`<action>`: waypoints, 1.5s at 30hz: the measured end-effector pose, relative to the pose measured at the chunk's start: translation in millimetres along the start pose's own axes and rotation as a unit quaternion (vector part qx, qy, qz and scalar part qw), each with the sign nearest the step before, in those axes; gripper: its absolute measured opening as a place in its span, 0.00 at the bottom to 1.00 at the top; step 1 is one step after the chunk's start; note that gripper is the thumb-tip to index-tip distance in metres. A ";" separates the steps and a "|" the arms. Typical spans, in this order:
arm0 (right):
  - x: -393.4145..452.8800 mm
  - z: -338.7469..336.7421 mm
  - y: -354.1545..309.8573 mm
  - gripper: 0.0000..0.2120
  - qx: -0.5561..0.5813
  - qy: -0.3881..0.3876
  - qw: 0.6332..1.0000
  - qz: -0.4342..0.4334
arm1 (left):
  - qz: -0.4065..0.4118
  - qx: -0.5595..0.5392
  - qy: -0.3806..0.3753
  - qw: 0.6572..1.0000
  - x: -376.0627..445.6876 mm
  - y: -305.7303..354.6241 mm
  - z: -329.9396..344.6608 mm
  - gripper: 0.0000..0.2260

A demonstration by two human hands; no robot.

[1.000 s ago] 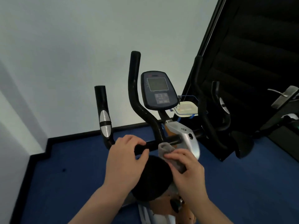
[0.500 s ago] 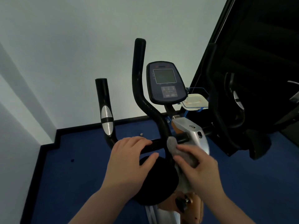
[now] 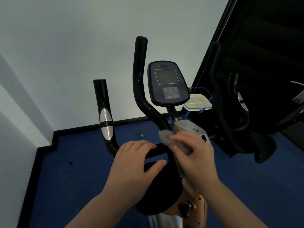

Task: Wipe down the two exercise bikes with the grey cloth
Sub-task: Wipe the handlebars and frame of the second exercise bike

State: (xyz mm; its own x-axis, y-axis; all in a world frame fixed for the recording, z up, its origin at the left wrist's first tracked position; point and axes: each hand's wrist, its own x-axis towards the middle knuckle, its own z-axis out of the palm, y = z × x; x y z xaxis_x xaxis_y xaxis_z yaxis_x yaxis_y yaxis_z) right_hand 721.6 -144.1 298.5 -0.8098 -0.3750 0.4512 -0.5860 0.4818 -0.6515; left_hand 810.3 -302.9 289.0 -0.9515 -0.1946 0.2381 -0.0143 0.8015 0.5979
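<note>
While the left hand (image 3: 136,162) curls over the crossbar (image 3: 154,151) to steady it, the right hand (image 3: 195,155) pinches the grey cloth (image 3: 166,136) against the curved handlebar (image 3: 141,89) base; I'd wrap it round and slide upward.

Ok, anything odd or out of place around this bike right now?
One thing: a small loose object, perhaps a bolt or cap, lies on the blue floor beyond the handlebar. Otherwise nothing stands out.
</note>
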 end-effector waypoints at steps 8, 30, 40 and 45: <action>-23.2 -3.4 5.7 0.08 -0.034 -0.015 0.997 -0.070 | -0.012 -0.012 0.010 1.000 0.8 -0.5 1.1 0.25; 34.6 -14.0 -7.9 0.15 -0.064 -0.104 0.991 -0.046 | -0.009 -0.047 0.027 0.998 -1.8 -0.3 1.4 0.21; 5.5 -38.8 -19.1 0.16 -0.222 -0.312 0.913 -0.140 | -0.009 -0.087 0.053 0.995 -5.4 -4.0 4.2 0.21; 41.6 -28.2 -32.4 0.13 -0.258 -0.292 0.905 -0.173 | -0.010 -0.085 0.049 0.995 -4.2 -5.4 5.9 0.23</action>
State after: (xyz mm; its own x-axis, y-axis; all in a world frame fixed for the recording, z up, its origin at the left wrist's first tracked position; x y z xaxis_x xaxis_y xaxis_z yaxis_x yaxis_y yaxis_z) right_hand 706.1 -153.0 355.6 -0.5109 -0.8563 0.0760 -0.8586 0.5039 -0.0943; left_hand 812.5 -303.1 280.2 -0.9169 -0.2705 0.2936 0.0274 0.6910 0.7223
